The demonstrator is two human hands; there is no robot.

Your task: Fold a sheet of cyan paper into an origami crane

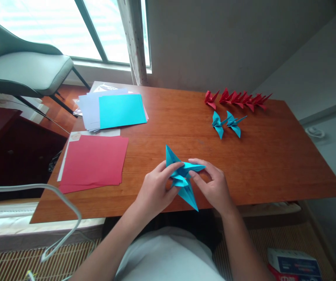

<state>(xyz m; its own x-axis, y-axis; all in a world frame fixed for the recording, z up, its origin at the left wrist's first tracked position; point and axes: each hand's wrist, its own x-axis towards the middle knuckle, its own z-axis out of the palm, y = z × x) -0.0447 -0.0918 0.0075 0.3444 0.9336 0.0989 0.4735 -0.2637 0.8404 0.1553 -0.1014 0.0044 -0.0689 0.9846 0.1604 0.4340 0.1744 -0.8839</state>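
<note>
Between my two hands is a blue origami crane (189, 194), held just above the table's front edge. One wing points up and away, the other down toward me. My left hand (158, 187) pinches its body and left side, thumb and fingers closed on the paper. The fingers of my right hand (213, 183) close around the pointed part on the right, thumb below and fingers behind. Two finished blue paper cranes (234, 124) stand farther back on the right. Behind them runs a row of several red paper cranes (244, 99).
On the wooden table (162, 117), red paper sheets (94, 160) lie at the left, with blue sheets (122, 111) and white sheets (88, 111) behind them. A white cable (68, 203) loops at the lower left. A chair (27, 70) stands beyond the table's left end.
</note>
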